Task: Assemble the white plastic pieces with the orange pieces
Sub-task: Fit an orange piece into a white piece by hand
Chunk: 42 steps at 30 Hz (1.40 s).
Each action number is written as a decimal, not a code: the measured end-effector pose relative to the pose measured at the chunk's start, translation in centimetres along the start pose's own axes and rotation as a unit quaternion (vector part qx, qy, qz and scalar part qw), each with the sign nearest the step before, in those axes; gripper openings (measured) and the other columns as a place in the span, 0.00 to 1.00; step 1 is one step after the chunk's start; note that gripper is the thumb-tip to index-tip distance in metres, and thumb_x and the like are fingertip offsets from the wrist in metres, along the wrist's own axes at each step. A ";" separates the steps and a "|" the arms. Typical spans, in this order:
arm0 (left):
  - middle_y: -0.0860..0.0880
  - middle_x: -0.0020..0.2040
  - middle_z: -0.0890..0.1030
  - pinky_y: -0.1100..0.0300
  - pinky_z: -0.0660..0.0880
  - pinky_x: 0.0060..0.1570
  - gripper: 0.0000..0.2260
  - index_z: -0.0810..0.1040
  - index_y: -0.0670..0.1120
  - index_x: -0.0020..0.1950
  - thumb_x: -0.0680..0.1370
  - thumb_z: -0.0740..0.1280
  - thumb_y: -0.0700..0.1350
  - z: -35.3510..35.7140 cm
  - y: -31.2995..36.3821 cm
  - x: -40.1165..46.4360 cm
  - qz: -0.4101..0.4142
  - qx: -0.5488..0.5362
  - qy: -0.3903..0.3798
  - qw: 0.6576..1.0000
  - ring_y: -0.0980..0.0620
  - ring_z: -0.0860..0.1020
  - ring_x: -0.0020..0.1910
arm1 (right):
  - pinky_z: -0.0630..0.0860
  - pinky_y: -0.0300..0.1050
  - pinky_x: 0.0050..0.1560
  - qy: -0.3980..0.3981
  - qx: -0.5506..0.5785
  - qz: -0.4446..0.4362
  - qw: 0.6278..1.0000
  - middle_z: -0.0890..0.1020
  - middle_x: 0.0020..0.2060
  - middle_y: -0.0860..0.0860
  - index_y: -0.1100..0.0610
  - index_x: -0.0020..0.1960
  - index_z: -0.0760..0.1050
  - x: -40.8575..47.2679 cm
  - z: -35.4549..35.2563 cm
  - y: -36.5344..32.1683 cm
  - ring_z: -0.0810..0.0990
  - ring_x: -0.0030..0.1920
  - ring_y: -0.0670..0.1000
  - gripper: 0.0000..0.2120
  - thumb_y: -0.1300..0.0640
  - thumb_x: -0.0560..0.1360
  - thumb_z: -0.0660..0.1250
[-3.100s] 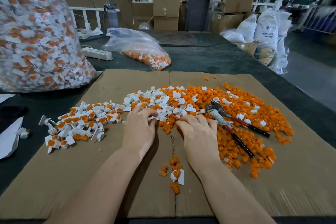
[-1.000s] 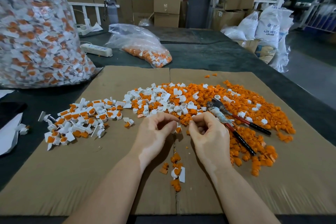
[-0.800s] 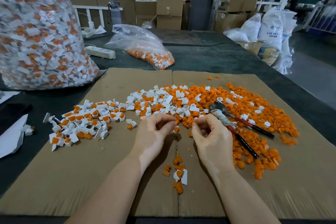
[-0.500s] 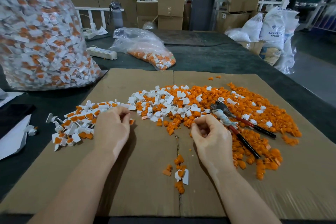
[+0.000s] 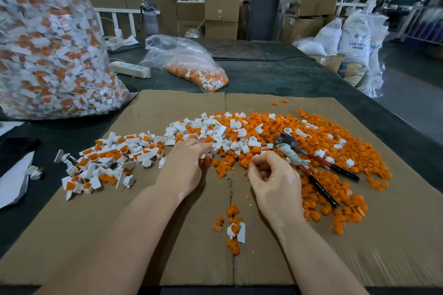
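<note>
- Our left hand (image 5: 183,170) lies palm down, fingers straight, tips touching the white plastic pieces (image 5: 215,132) at the pile's near edge.
- Our right hand (image 5: 273,179) is curled; whether it pinches something we cannot tell.
- The orange pieces (image 5: 318,151) spread beyond and right of it on the cardboard (image 5: 96,235).

Big bag (image 5: 48,43) cut off left/top; right hand (image 5: 273,179) fingers curled, contents hidden; left hand (image 5: 184,165) fingertips buried.

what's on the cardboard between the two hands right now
In the head view, loose orange pieces lie scattered between the left hand and the right hand, with bare cardboard and its seam nearer the wrists.
</note>
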<state>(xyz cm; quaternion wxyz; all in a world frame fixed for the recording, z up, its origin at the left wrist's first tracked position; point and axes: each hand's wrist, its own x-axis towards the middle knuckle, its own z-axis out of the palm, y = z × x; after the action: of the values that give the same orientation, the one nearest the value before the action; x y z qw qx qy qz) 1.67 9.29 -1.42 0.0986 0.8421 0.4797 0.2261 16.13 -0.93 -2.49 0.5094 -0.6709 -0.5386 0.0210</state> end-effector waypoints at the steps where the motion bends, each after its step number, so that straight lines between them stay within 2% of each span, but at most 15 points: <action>1: 0.50 0.65 0.73 0.60 0.65 0.63 0.23 0.71 0.50 0.69 0.77 0.60 0.32 0.2 0.0 0.2 0.003 0.006 -0.002 1.000 0.50 0.68 0.66 | 0.77 0.47 0.40 -0.001 0.000 0.001 1.000 0.78 0.35 0.50 0.57 0.43 0.77 0.0 0.0 0.0 0.76 0.38 0.49 0.02 0.63 0.73 0.68; 5: 0.51 0.57 0.76 0.63 0.68 0.55 0.11 0.77 0.48 0.59 0.77 0.66 0.42 0.1 0.4 0.1 -0.001 -0.039 0.011 0.999 0.52 0.73 0.57 | 0.77 0.48 0.41 -0.009 -0.001 0.002 1.000 0.78 0.35 0.49 0.57 0.43 0.77 0.0 0.0 0.0 0.76 0.39 0.49 0.02 0.62 0.73 0.68; 9: 0.55 0.50 0.76 0.67 0.67 0.48 0.07 0.78 0.49 0.53 0.76 0.68 0.43 -0.1 0.8 -0.4 -0.046 -0.110 0.050 0.992 0.56 0.73 0.49 | 0.77 0.48 0.40 -0.008 -0.002 -0.005 1.000 0.78 0.35 0.50 0.57 0.43 0.77 0.0 -0.1 0.1 0.76 0.39 0.49 0.02 0.63 0.73 0.68; 11: 0.57 0.45 0.77 0.66 0.70 0.44 0.05 0.78 0.51 0.51 0.77 0.68 0.43 -0.3 1.3 -0.6 -0.076 -0.207 0.070 0.973 0.58 0.76 0.44 | 0.77 0.47 0.40 -0.006 -0.008 -0.015 1.000 0.78 0.35 0.50 0.58 0.43 0.77 -0.1 -0.1 0.0 0.76 0.39 0.49 0.02 0.63 0.73 0.68; 13: 0.56 0.45 0.80 0.65 0.76 0.43 0.05 0.80 0.51 0.48 0.77 0.66 0.42 -0.2 2.2 -1.0 -0.112 -0.352 0.049 0.928 0.56 0.80 0.41 | 0.77 0.45 0.39 -0.003 -0.014 -0.022 1.000 0.78 0.35 0.49 0.57 0.43 0.77 -0.1 -0.1 0.0 0.76 0.38 0.49 0.02 0.63 0.73 0.68; 15: 0.51 0.45 0.83 0.64 0.78 0.42 0.07 0.82 0.52 0.46 0.76 0.68 0.41 0.0 3.1 -1.4 -0.159 -0.500 0.001 0.851 0.56 0.82 0.41 | 0.76 0.43 0.39 -0.003 -0.016 -0.025 1.000 0.78 0.35 0.49 0.56 0.43 0.77 -0.1 -0.1 0.0 0.76 0.38 0.48 0.03 0.63 0.73 0.68; 17: 0.48 0.45 0.84 0.60 0.79 0.42 0.06 0.83 0.51 0.47 0.72 0.71 0.43 0.3 3.6 -1.9 -0.182 -0.584 -0.044 0.790 0.53 0.83 0.43 | 0.76 0.41 0.39 -0.005 -0.015 -0.025 1.000 0.78 0.35 0.49 0.57 0.43 0.77 -0.1 -0.2 0.1 0.76 0.39 0.48 0.02 0.62 0.74 0.68; 19: 0.46 0.44 0.84 0.58 0.79 0.41 0.09 0.83 0.49 0.49 0.70 0.72 0.42 0.6 3.8 -2.2 -0.183 -0.610 -0.059 0.768 0.49 0.83 0.44 | 0.75 0.39 0.40 -0.004 -0.015 -0.025 1.000 0.78 0.36 0.49 0.56 0.44 0.77 -0.1 -0.2 0.1 0.76 0.40 0.47 0.02 0.62 0.74 0.68; 23: 0.48 0.38 0.84 0.65 0.78 0.38 0.04 0.81 0.43 0.48 0.76 0.67 0.39 0.8 4.1 -2.2 -0.209 -0.663 -0.017 0.719 0.52 0.83 0.40 | 0.71 0.32 0.42 0.005 -0.007 -0.019 1.000 0.78 0.38 0.47 0.55 0.46 0.78 0.0 -0.2 0.0 0.75 0.41 0.45 0.03 0.61 0.74 0.68; 27: 0.46 0.42 0.84 0.66 0.78 0.37 0.06 0.80 0.41 0.51 0.77 0.66 0.38 1.0 4.3 -2.1 -0.209 -0.657 0.005 0.725 0.51 0.84 0.42 | 0.74 0.34 0.43 -0.003 0.029 0.011 1.000 0.80 0.40 0.48 0.54 0.49 0.79 0.0 -0.2 0.2 0.77 0.42 0.44 0.04 0.60 0.75 0.68; 31: 0.42 0.48 0.82 0.66 0.79 0.37 0.05 0.79 0.42 0.50 0.76 0.65 0.36 0.8 4.5 -2.2 -0.227 -0.677 0.010 0.700 0.50 0.84 0.42 | 0.74 0.32 0.42 -0.003 0.049 0.028 0.998 0.81 0.39 0.46 0.55 0.49 0.79 0.1 -0.3 0.2 0.78 0.41 0.44 0.04 0.59 0.74 0.68; 37: 0.44 0.42 0.84 0.66 0.78 0.34 0.05 0.80 0.43 0.49 0.76 0.66 0.37 0.9 4.5 -2.5 -0.202 -0.653 0.020 0.729 0.50 0.84 0.40 | 0.75 0.34 0.41 -0.035 0.059 0.028 0.997 0.80 0.37 0.44 0.52 0.45 0.78 0.1 -0.1 0.1 0.78 0.40 0.42 0.02 0.57 0.75 0.67; 42: 0.42 0.41 0.84 0.65 0.78 0.33 0.06 0.79 0.41 0.52 0.77 0.66 0.38 1.0 4.5 -2.9 -0.184 -0.642 0.009 0.744 0.47 0.84 0.41 | 0.76 0.38 0.40 -0.063 0.057 0.024 0.996 0.80 0.36 0.44 0.52 0.44 0.78 0.0 -0.2 -0.1 0.78 0.39 0.42 0.02 0.56 0.75 0.66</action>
<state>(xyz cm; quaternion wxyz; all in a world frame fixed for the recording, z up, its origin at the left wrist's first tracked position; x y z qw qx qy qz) 4.33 4.50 -1.45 0.6512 0.4733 0.3678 0.4654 16.18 -1.08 -2.34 0.5110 -0.6511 -0.5511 0.1062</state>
